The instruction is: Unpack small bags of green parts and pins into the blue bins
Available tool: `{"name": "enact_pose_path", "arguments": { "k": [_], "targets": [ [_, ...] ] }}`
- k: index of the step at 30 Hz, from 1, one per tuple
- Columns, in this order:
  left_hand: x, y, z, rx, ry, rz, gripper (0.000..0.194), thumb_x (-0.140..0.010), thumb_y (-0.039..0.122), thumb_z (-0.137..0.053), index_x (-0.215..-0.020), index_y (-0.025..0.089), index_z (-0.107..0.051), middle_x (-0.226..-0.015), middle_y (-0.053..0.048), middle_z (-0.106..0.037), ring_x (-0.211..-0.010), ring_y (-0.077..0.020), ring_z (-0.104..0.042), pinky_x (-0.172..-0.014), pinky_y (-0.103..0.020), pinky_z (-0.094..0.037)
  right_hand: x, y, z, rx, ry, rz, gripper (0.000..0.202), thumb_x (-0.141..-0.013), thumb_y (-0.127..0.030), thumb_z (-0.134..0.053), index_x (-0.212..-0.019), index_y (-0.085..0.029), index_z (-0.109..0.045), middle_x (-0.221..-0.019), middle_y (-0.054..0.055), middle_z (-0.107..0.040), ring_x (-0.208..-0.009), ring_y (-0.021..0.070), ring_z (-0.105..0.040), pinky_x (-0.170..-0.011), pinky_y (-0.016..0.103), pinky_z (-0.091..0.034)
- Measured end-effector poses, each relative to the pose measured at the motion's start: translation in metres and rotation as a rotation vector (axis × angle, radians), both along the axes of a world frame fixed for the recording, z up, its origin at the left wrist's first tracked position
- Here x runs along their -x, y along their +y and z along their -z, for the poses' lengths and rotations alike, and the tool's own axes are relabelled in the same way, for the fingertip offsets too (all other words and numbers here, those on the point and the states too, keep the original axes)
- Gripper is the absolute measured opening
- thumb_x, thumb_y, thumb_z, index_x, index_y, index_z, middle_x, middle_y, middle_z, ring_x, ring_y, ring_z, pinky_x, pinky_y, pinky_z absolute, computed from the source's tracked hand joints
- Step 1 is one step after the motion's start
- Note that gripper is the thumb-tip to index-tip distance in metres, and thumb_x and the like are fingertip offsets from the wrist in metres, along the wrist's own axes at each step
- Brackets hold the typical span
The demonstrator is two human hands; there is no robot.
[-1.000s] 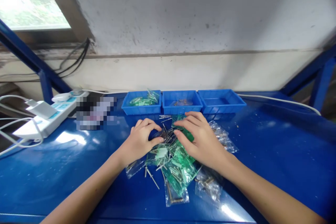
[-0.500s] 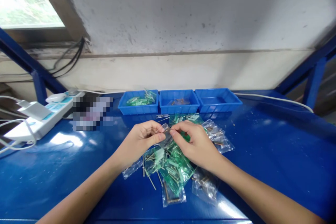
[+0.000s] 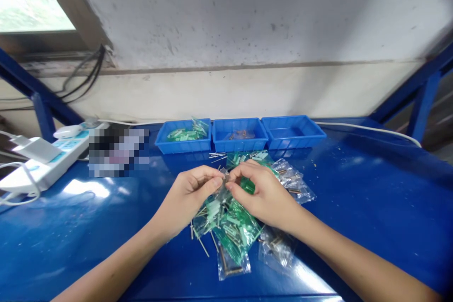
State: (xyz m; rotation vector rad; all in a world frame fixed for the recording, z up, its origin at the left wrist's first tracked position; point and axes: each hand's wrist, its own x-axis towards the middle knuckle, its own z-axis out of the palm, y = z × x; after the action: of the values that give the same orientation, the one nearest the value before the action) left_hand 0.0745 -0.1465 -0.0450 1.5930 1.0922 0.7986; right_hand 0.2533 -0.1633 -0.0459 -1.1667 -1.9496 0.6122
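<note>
Between my two hands is a small clear plastic bag (image 3: 222, 192), pinched along its top edge. My left hand (image 3: 193, 193) grips it with thumb and forefinger from the left. From the right, my right hand (image 3: 264, 191) pinches the same edge, fingertips close to those of the left. What the bag contains is hard to make out. Below the hands lies a pile of green plastic bags (image 3: 235, 233) with thin metal pins. A clear bag with brass-coloured pieces (image 3: 231, 264) rests in front, another clear bag (image 3: 278, 247) to its right. Loose metal pins (image 3: 201, 244) lie at the left.
Three blue bins line the back: the left bin (image 3: 161, 144) holds green bags, the middle bin (image 3: 244, 146) clear bags, the right bin (image 3: 299, 144) nothing visible. More clear bags (image 3: 293, 181) lie right of the pile. A white power strip (image 3: 46, 170) sits at left.
The fingertips have drawn slightly closer together on the clear bag, and the right hand has shifted a little left. The whole view has moved slightly.
</note>
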Motion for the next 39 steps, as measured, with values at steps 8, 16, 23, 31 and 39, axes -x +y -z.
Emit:
{"name": "enact_pose_path", "arguments": {
  "k": [8, 16, 23, 31, 39],
  "targets": [
    [-0.001, -0.004, -0.001, 0.057, -0.061, 0.098, 0.017, -0.085, 0.032, -0.056, -0.095, 0.019, -0.060, -0.087, -0.003, -0.062, -0.079, -0.0146, -0.057, -0.070, -0.027, -0.045, 0.003, -0.004, 0.001, 0.033, 0.049, 0.060, 0.009, -0.079, -0.018, -0.052, -0.071, -0.020, -0.055, -0.068, -0.001, -0.060, -0.065, 0.0129, -0.052, -0.062, 0.029, -0.041],
    [0.001, -0.004, -0.001, 0.067, -0.080, 0.136, 0.016, -0.085, 0.028, -0.056, -0.094, 0.019, -0.066, -0.085, -0.003, -0.067, -0.081, -0.0162, -0.061, -0.076, -0.030, -0.047, 0.002, -0.006, -0.003, 0.122, 0.105, 0.025, 0.003, -0.080, -0.021, -0.053, -0.082, -0.020, -0.056, -0.068, -0.002, -0.058, -0.060, 0.0108, -0.052, -0.051, 0.024, -0.039],
    [-0.001, 0.000, -0.001, 0.168, -0.156, -0.006, 0.022, -0.086, 0.035, -0.054, -0.091, 0.017, -0.065, -0.084, -0.003, -0.061, -0.085, -0.0168, -0.055, -0.083, -0.031, -0.043, -0.002, -0.004, -0.004, -0.093, 0.132, 0.073, 0.004, -0.082, -0.015, -0.052, -0.080, -0.018, -0.055, -0.071, -0.001, -0.055, -0.063, 0.0093, -0.050, -0.057, 0.023, -0.041],
    [0.001, 0.001, 0.000, 0.357, -0.462, -0.063, 0.024, -0.086, 0.039, -0.057, -0.092, 0.016, -0.060, -0.078, -0.001, -0.054, -0.077, -0.0127, -0.048, -0.076, -0.027, -0.039, -0.001, -0.007, 0.008, -0.496, -0.081, 0.039, 0.013, -0.081, -0.005, -0.051, -0.083, -0.015, -0.059, -0.081, 0.005, -0.057, -0.076, 0.0146, -0.052, -0.065, 0.029, -0.042],
    [0.001, 0.000, -0.002, 0.230, -0.255, -0.042, 0.023, -0.086, 0.034, -0.056, -0.072, 0.015, -0.054, -0.068, 0.001, -0.048, -0.068, -0.0113, -0.042, -0.068, -0.025, -0.034, 0.002, -0.008, 0.010, -0.423, -0.192, 0.014, 0.021, -0.082, -0.007, -0.049, -0.096, -0.017, -0.061, -0.096, 0.008, -0.053, -0.088, 0.0184, -0.051, -0.072, 0.033, -0.045]
  ]
}}
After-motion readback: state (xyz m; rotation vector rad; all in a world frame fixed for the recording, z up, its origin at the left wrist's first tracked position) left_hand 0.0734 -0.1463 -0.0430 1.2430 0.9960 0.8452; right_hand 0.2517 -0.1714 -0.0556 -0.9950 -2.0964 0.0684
